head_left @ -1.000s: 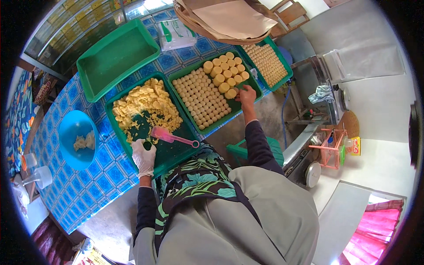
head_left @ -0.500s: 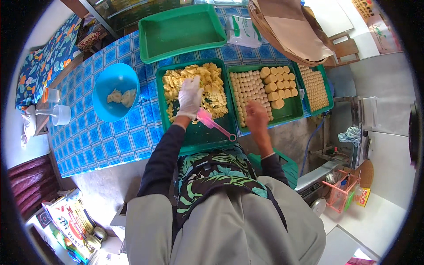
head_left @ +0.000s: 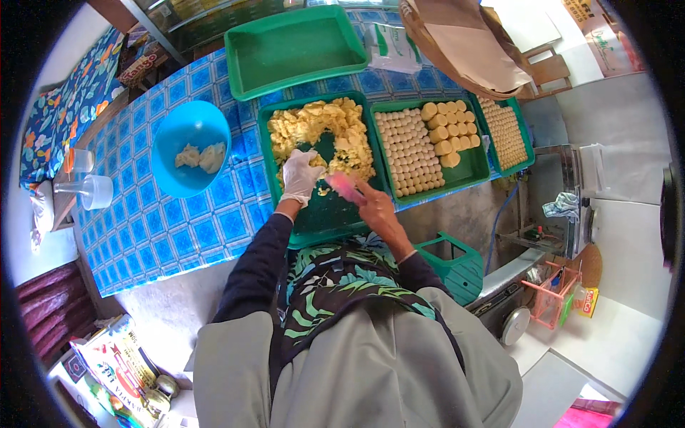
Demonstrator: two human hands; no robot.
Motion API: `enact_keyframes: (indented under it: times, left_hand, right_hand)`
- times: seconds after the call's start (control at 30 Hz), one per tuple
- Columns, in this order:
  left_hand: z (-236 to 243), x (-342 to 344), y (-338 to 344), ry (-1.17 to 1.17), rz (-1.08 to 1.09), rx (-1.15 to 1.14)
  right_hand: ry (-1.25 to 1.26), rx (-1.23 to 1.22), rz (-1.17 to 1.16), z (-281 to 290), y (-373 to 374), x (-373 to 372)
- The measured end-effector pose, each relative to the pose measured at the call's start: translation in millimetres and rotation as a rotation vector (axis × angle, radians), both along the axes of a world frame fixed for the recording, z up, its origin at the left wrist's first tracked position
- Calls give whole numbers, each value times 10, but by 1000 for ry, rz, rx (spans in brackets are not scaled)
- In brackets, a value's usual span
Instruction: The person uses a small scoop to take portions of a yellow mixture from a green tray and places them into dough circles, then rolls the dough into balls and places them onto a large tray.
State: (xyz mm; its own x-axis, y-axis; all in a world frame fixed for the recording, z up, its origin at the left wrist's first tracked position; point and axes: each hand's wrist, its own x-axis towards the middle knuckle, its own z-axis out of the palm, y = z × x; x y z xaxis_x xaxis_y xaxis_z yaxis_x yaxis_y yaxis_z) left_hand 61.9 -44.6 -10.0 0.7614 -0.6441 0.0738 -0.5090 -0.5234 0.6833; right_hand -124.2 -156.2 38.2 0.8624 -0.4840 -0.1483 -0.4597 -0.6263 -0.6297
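Well to the left of the fingers lies a blue bowl (head_left: 187,153) with two pale lumps on the blue checked tablecloth (head_left: 157,228). The gloved left hand (head_left: 300,176) rests in the green tray (head_left: 321,214), fingers loosely curled and pressed onto the yellow dough (head_left: 321,128) heaped just beyond them, gripping nothing firmly. Just to its right the bare right hand (head_left: 376,208) clasps a pink scraper (head_left: 344,185), its blurred blade pointing toward the gloved fingertips; beyond it, trays of round dough balls (head_left: 414,150) stand apart.

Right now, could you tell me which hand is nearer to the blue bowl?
Left. The gloved left hand is just right of the blue bowl; the right hand, holding a pink tool, is farther right.
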Motion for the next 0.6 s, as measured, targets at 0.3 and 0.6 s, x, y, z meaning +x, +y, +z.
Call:
enact_keyframes:
  times: [0.3, 0.6]
  left_hand:
    - [-89, -113, 266, 323, 227, -92]
    - [40, -224, 315, 989, 393, -695]
  right_hand:
    - [130, -241, 190, -121, 243, 782]
    - [-60, -197, 165, -178, 352, 826]
